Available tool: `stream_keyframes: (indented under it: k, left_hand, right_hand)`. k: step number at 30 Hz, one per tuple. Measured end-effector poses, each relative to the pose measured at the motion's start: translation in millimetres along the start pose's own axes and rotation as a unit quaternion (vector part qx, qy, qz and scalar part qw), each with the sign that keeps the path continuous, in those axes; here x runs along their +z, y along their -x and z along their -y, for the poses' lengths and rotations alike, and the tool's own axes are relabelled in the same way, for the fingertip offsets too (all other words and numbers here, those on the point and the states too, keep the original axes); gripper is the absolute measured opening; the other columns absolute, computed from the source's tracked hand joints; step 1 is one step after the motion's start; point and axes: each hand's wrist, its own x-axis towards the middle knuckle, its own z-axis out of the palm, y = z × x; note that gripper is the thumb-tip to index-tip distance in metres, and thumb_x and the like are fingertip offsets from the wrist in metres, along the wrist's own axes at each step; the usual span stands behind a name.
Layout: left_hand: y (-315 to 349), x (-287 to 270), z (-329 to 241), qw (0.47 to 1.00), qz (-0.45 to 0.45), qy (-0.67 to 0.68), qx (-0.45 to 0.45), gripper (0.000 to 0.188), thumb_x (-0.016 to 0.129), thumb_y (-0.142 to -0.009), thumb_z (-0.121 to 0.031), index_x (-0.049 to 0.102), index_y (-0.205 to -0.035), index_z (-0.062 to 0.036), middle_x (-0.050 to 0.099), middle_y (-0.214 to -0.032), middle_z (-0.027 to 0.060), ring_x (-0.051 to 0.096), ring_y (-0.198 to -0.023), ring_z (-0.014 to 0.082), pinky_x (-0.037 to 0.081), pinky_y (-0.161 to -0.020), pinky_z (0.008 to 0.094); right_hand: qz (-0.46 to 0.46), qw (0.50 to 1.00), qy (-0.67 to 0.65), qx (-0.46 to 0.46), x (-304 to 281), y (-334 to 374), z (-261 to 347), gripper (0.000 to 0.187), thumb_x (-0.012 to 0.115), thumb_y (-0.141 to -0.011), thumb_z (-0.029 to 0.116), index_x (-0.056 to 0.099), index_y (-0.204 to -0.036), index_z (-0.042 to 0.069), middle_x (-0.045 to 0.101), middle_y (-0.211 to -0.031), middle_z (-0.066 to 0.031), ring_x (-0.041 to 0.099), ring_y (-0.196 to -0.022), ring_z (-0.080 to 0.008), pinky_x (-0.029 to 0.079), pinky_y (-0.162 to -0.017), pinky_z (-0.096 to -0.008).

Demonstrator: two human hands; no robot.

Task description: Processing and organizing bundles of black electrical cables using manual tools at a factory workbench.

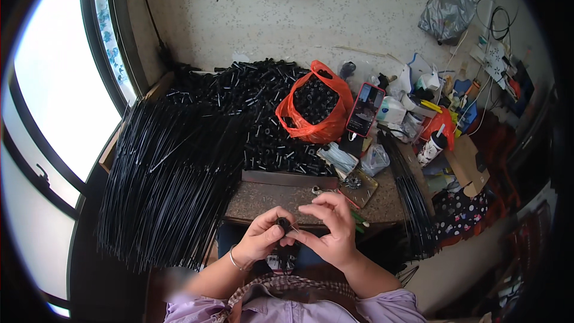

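Note:
My left hand (263, 238) is closed around a small round black plastic part (283, 224), held just off the front edge of the table, above my lap. Close beside it is my right hand (332, 230), with its index finger lifted and apart from the thumb. The right thumb's tip reaches a thin, pale sliver next to the black part; what that sliver is, I cannot make out. Beyond my hands lies a large heap of short black tubular parts (281, 149). A red plastic bag (326, 131) stands open in the heap, filled with small black pieces.
Long thin black rods (167, 185) hang over the table's left side, and another bundle (406, 185) lies at the right. A phone (365, 110) stands beside the bag. Farther right are a patterned cup (431, 148), a cardboard box (469, 164) and clutter. A window (54, 84) is at left.

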Motion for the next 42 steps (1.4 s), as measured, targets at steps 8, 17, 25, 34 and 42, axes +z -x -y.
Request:
stream_keyframes:
  k: [8, 17, 25, 34, 42]
  left_hand:
    - [-12.6, 19.0, 7.1, 0.945, -0.146, -0.255, 0.140, 0.024, 0.055, -0.088, -0.025, 0.050, -0.094, -0.0017, 0.054, -0.070, 0.0027, 0.048, -0.057, 0.0086, 0.039, -0.053, 0.0217]
    - [-12.2, -6.2, -25.9, 0.954, -0.133, -0.206, 0.172, 0.042, 0.063, -0.081, -0.037, 0.046, -0.071, -0.0001, 0.045, -0.054, 0.0014, 0.037, -0.047, 0.0078, 0.029, -0.044, 0.0228]
    - [-18.6, -6.3, -7.2, 0.970, -0.003, -0.238, 0.039, 0.027, 0.063, -0.081, -0.024, 0.062, -0.079, 0.0026, 0.053, -0.055, 0.0010, 0.047, -0.050, 0.0071, 0.036, -0.048, 0.0215]
    - [-21.9, -18.7, -33.1, 0.927, -0.248, -0.251, 0.129, 0.053, 0.030, -0.095, -0.036, 0.060, -0.101, 0.0065, 0.045, -0.052, -0.0017, 0.036, -0.044, 0.0037, 0.027, -0.044, 0.0183]
    - [-11.7, -11.4, -34.4, 0.916, -0.281, -0.242, 0.153, 0.050, 0.036, -0.093, -0.037, 0.062, -0.098, 0.0064, 0.052, -0.058, 0.0003, 0.039, -0.048, 0.0041, 0.028, -0.045, 0.0182]
  right_hand:
    - [0.087, 0.985, 0.121, -0.088, -7.4, -14.2, -1.6, 0.017, 0.067, -0.066, 0.002, 0.054, -0.077, 0.005, 0.053, -0.074, -0.0076, 0.051, -0.069, -0.0236, 0.040, -0.064, -0.0350]
    - [0.067, 0.985, 0.155, 0.045, -34.1, 50.4, -72.6, 0.015, 0.065, -0.074, 0.004, 0.058, -0.087, 0.002, 0.058, -0.086, -0.0104, 0.058, -0.072, -0.0294, 0.047, -0.064, -0.0330]
    - [0.268, 0.858, 0.253, 0.358, -26.3, 120.5, -131.4, 0.045, 0.063, -0.073, 0.007, 0.051, -0.116, 0.011, 0.044, -0.116, -0.0136, 0.048, -0.102, -0.0277, 0.041, -0.083, -0.0417]
    - [0.199, 0.977, -0.012, 0.071, -38.0, 46.0, -25.6, 0.022, 0.074, -0.061, 0.015, 0.060, -0.074, 0.005, 0.051, -0.100, -0.0097, 0.049, -0.094, -0.0270, 0.040, -0.079, -0.0389]
    - [0.157, 0.977, 0.106, -0.092, -45.8, 21.2, -10.3, 0.018, 0.069, -0.070, 0.011, 0.065, -0.081, -0.003, 0.061, -0.099, -0.0075, 0.059, -0.084, -0.0254, 0.046, -0.067, -0.0326]
